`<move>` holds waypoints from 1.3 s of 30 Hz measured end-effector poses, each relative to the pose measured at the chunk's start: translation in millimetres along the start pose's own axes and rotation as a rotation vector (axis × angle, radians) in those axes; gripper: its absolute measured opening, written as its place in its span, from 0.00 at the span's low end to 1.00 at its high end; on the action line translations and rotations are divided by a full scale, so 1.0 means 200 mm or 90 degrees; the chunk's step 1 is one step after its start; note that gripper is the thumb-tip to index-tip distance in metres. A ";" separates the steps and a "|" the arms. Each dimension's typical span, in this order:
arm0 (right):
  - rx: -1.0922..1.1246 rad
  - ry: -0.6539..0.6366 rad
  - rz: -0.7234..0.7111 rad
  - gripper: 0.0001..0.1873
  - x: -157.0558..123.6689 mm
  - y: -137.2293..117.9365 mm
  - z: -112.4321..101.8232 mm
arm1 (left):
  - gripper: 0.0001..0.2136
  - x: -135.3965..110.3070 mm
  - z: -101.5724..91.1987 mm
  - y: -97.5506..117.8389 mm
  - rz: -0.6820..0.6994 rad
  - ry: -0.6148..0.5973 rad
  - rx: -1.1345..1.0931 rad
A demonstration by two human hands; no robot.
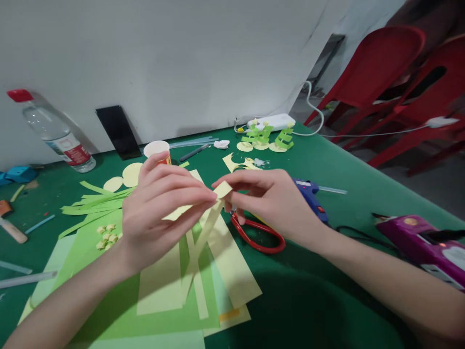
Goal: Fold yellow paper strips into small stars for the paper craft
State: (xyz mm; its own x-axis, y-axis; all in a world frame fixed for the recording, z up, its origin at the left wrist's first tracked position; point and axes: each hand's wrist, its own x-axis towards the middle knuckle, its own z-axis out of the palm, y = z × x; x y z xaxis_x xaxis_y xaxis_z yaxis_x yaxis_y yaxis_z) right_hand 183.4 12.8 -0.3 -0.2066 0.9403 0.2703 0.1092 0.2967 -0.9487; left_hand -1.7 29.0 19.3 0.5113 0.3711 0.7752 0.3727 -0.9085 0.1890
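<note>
My left hand (160, 208) and my right hand (269, 201) meet above the green table, both pinching a pale yellow paper strip (203, 232). Its folded top end sits between my fingertips, and the rest hangs down toward the sheets below. Under my hands lie pale yellow and green paper sheets (163, 295) with cut strips on them. Red-handled scissors (259, 235) lie just under my right hand. Several small folded paper stars (106, 236) rest on a green sheet left of my left wrist.
Green paper strips (94, 206), yellow paper circles (125, 177), a paper cup (157, 148), a water bottle (54, 131) and a phone (118, 132) are at the back. A blue glue gun (310, 191) and a purple one (425, 245) lie right. Green paper figures (267, 135) stand near a power strip. Red chairs (392, 82) stand beyond.
</note>
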 end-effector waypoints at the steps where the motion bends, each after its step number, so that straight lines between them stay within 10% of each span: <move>1: 0.098 -0.014 0.029 0.05 0.00 -0.01 0.00 | 0.08 0.00 0.01 0.00 -0.011 0.015 -0.010; 7: 0.370 -0.035 0.047 0.09 -0.01 -0.03 0.00 | 0.04 -0.03 0.09 0.01 -0.180 0.040 -0.212; 15: 0.157 0.057 -0.034 0.09 -0.03 -0.03 0.00 | 0.06 -0.02 0.10 0.07 -0.449 -0.054 -0.431; 39: -0.126 -0.039 -0.161 0.09 -0.03 -0.04 -0.01 | 0.02 -0.03 0.08 -0.02 -0.558 -0.026 -0.530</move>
State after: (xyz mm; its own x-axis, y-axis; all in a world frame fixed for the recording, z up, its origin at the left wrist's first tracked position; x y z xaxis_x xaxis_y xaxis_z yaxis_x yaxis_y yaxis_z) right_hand 185.0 4.2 6.3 -0.3085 0.8224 0.4780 0.2319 0.5523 -0.8007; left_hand 6.2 33.6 4.1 0.3645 0.9149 0.1733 0.0004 -0.1863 0.9825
